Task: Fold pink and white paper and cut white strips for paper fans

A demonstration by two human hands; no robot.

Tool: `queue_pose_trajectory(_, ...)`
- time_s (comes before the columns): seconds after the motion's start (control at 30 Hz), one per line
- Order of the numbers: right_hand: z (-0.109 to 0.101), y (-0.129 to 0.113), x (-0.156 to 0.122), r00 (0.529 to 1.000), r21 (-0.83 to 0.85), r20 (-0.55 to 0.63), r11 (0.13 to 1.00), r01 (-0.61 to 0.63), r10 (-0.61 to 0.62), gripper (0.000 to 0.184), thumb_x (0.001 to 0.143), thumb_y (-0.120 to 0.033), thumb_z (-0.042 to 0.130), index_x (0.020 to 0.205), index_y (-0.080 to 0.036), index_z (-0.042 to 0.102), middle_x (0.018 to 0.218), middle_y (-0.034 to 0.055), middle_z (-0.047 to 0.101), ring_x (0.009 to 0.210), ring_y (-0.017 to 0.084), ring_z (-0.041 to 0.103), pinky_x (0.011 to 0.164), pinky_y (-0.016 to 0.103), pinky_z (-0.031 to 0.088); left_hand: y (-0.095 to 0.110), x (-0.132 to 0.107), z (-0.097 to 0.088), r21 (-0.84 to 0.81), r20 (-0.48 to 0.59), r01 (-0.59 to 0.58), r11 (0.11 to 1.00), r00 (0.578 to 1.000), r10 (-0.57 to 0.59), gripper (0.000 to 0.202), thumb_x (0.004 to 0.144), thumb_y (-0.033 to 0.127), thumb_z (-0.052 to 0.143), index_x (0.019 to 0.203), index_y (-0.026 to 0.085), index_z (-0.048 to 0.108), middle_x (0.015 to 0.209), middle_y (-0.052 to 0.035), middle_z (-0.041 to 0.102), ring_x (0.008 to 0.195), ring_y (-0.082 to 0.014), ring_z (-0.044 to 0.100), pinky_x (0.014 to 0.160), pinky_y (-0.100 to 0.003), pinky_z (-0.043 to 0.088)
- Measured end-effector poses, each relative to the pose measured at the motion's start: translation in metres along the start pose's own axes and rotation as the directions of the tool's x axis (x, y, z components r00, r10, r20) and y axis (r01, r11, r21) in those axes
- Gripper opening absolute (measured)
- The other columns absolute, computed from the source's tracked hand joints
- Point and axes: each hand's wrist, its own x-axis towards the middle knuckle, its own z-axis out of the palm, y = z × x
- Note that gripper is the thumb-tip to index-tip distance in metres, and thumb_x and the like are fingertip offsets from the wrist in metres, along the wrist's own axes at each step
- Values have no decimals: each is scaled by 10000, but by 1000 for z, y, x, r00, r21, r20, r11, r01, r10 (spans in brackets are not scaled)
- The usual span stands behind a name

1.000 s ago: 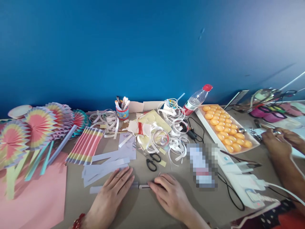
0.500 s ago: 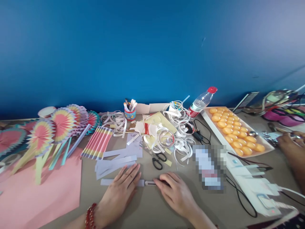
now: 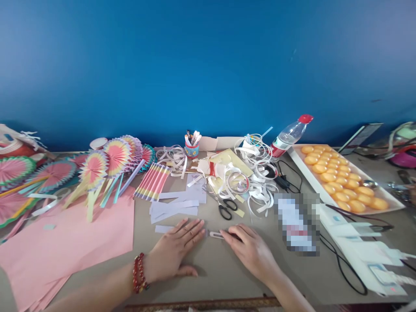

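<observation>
My left hand (image 3: pixel 175 251) lies flat on the table with fingers stretched out, pressing on a narrow white paper strip (image 3: pixel 164 229) that sticks out to its left. My right hand (image 3: pixel 251 249) rests beside it, fingers curled over a small white tool (image 3: pixel 215 234), perhaps a cutter, whose end shows between the two hands. A red bead bracelet (image 3: pixel 139 273) is on my left wrist. Black scissors (image 3: pixel 226 209) lie just beyond the hands, next to several cut white strips (image 3: pixel 177 203).
Pink paper sheets (image 3: pixel 71 242) cover the left. Folded rainbow paper fans (image 3: pixel 104 164) lie behind them. A heap of curled white strips (image 3: pixel 253 177), a pen cup (image 3: pixel 191 149), a plastic bottle (image 3: pixel 289 134), a tray of orange balls (image 3: pixel 344 182) and a white power strip (image 3: pixel 360 251) with cables fill the back and right.
The view has swung left, so everything has shifted right in frame. The other person's hands at the right have left the view. My hands stay on the strip and tool.
</observation>
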Motion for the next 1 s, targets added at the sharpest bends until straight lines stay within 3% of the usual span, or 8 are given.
queue_pose_trajectory(0.27,1,1,-17,1000,-16,10,1000,6,-6,302,1005,-174,388,1167,-195,642,909,60,645,814,180,587,755,282,466,0,0,2,-66,-2,17,998,1000,-17,902,897,729,326,1555,159,92,1598,-110,187,1467,-285,183,1205,-449,87)
queue_pose_trajectory(0.63,0,-3,-18,1000,-5,28,1000,5,-5,336,979,-151,426,1194,-257,661,823,37,617,771,160,570,720,241,458,0,1,0,-82,11,12,997,1000,-11,905,890,745,312,1556,170,99,1598,-97,194,1468,-290,176,1203,-458,78)
queue_pose_trajectory(1.0,-3,-5,-17,998,0,64,1000,5,-5,360,947,-113,437,1191,-249,664,815,35,601,775,149,559,721,216,438,0,1,0,-79,23,8,997,1000,-6,920,886,752,309,1553,149,115,1602,-101,174,1477,-290,136,1205,-450,43)
